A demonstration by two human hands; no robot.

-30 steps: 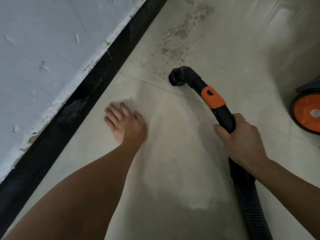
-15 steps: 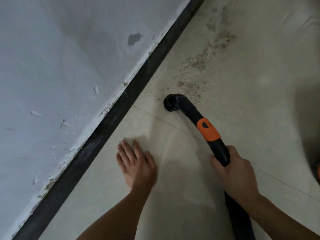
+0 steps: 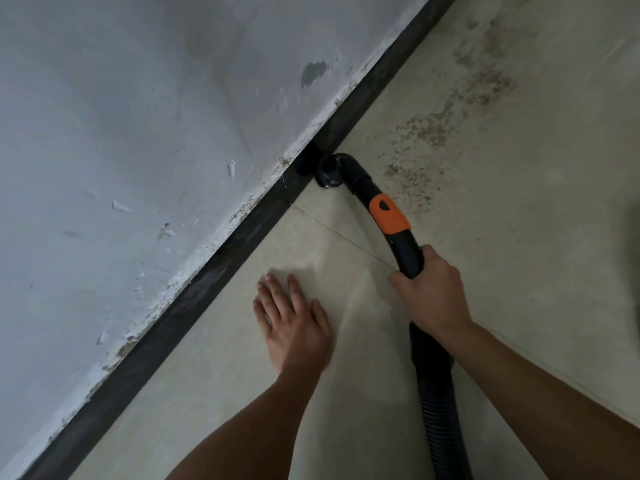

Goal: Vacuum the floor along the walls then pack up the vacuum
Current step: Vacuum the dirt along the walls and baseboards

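My right hand [image 3: 431,292] grips the black vacuum hose handle [image 3: 405,247] just below its orange collar [image 3: 388,216]. The curved black nozzle [image 3: 332,169] touches the floor right at the dark baseboard [image 3: 221,251]. The ribbed hose [image 3: 440,410] runs down past my right forearm and out of the bottom of the frame. My left hand [image 3: 294,323] lies flat on the beige floor tile [image 3: 214,382], fingers straight, close to the baseboard. A patch of brown dirt specks [image 3: 426,140] spreads over the floor to the right of the nozzle.
A grey-white wall [image 3: 131,116] with flaking paint fills the left half, meeting the floor along the diagonal baseboard. A tile joint [image 3: 339,233] crosses the floor between my hands and the nozzle. A dark shadow sits at the right edge.
The nozzle has moved left from the open floor to the baseboard. The view has shifted, and the orange vacuum wheel at the right is out of view. My left hand stays flat on the floor.
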